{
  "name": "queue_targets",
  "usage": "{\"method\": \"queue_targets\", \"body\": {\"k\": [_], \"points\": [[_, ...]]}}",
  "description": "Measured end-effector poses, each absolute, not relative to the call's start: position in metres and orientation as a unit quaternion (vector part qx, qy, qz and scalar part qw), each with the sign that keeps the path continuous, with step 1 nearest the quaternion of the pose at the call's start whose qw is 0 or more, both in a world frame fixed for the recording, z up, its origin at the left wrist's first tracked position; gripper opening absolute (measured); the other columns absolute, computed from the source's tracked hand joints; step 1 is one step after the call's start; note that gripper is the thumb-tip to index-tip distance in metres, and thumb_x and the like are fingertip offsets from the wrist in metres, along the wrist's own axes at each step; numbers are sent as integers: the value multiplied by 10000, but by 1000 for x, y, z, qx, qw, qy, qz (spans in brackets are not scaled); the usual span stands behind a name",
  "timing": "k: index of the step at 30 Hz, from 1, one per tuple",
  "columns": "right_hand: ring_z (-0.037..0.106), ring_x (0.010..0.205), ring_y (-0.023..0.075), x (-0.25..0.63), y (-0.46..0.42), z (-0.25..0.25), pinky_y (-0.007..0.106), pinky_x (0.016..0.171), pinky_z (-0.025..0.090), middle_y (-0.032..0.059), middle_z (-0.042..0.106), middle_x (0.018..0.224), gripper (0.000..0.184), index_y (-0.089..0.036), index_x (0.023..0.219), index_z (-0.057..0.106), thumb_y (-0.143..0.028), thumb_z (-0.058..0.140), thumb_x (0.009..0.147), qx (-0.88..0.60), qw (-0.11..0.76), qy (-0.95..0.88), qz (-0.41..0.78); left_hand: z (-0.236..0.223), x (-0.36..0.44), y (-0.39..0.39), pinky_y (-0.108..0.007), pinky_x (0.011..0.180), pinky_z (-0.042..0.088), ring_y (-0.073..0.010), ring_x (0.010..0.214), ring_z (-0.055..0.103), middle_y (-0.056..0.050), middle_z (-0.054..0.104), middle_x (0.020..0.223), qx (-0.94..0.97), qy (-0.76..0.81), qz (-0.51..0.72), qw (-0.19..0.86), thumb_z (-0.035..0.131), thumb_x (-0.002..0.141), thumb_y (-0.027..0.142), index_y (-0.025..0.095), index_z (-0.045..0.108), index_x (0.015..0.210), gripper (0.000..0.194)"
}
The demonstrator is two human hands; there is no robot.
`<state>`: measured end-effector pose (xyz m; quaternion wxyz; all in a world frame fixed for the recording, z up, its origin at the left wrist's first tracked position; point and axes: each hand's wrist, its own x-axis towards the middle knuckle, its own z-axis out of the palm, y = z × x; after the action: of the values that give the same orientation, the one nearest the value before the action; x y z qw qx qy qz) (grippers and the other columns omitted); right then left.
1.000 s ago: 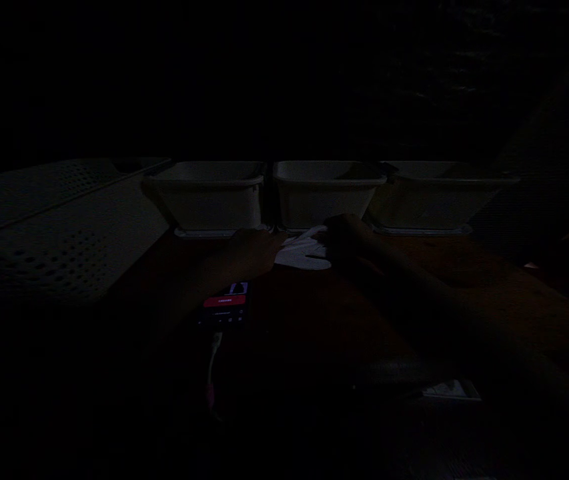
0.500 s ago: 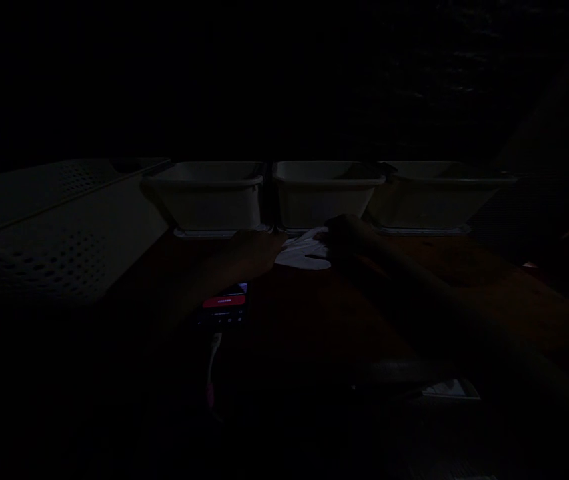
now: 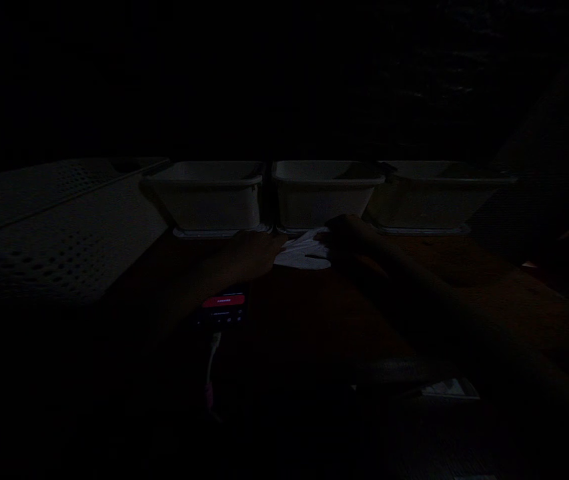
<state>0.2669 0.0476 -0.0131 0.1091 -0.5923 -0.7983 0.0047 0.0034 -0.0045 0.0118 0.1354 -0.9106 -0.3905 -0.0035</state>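
The scene is very dark. A white glove (image 3: 304,253), creased and with a thumb-like lobe at its lower edge, lies low over the brown table between my hands. My left hand (image 3: 262,252) is closed on its left end; the fingertips are barely visible. At the upper right end, my right hand (image 3: 347,233) is closed on the glove too, its fingers mostly lost in shadow. Just below my left forearm lies a phone (image 3: 223,310) with a lit screen and a red bar, partly covered by that arm.
Three pale tubs stand in a row behind my hands: a left tub (image 3: 217,203), a middle tub (image 3: 322,200) and a right tub (image 3: 429,203). A perforated basket (image 3: 129,220) is at the left. A white cable (image 3: 210,360) runs from the phone toward me.
The picture has become darker. My left forearm has shifted slightly lower, covering more of the phone screen. Both hands keep hold of the glove in nearly the same place.
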Motion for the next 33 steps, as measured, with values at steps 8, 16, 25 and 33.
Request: {"method": "queue_targets", "body": {"k": [8,16,25,33], "points": [[665,738,200,265,44,-14,246,543,336,144,732,902,545,-109,960,733,-598,499,901,-599,94,-795,7,15,5,-10,-277,704,452,-196,904,677,-95,637,1311,-906,-403,0,128,366,963,163,284,369,1492,542],[642,708,177,267,47,-17,234,554,324,132,721,869,541,-110,925,730,-597,497,901,-593,89,-800,11,16,5,-11,-273,658,441,-202,884,688,-83,651,1281,-904,-408,2,128,335,990,209,271,407,1457,477],[623,1085,239,255,30,-6,322,892,467,149,667,1224,417,-123,1221,652,-279,631,835,-467,217,-857,34,16,5,-10,-274,592,410,-207,815,690,-112,678,1194,-901,-408,26,143,353,972,195,208,541,1313,389],[680,1023,206,222,5,-8,289,840,527,115,690,1213,466,-167,1259,633,-338,674,827,-352,206,-893,189,17,5,-11,-270,628,420,-203,855,680,-105,685,1191,-904,-402,6,143,393,942,162,211,493,1373,446]]}}
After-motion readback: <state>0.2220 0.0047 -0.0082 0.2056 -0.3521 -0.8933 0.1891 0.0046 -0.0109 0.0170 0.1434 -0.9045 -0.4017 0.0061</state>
